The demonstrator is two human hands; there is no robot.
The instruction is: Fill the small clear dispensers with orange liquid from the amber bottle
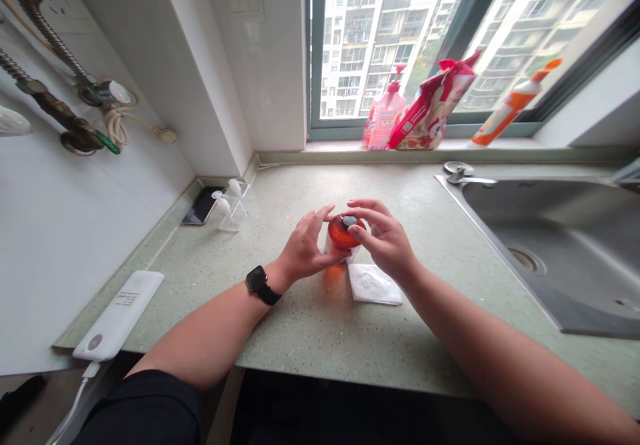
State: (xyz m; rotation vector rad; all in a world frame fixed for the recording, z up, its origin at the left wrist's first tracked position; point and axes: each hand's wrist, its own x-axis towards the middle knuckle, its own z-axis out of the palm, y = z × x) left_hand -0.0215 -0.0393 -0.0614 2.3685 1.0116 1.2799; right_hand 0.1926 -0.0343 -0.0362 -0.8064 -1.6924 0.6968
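A small orange-red jar [340,235] with a dark button on top stands upright on the speckled green counter [310,318]. My left hand [305,248], with a black watch on the wrist, curls around the jar's left side. Fingertips of my right hand [383,235] pinch the jar's top from the right. A folded white tissue [374,284] lies flat on the counter just in front of my right hand.
A steel sink [560,245] fills the right side. On the window sill stand a pink pump bottle [383,115], a red pouch [433,108] and an orange bottle [515,102]. A clear spray bottle [233,205], a phone [203,205] and a white power bank [120,315] lie at left.
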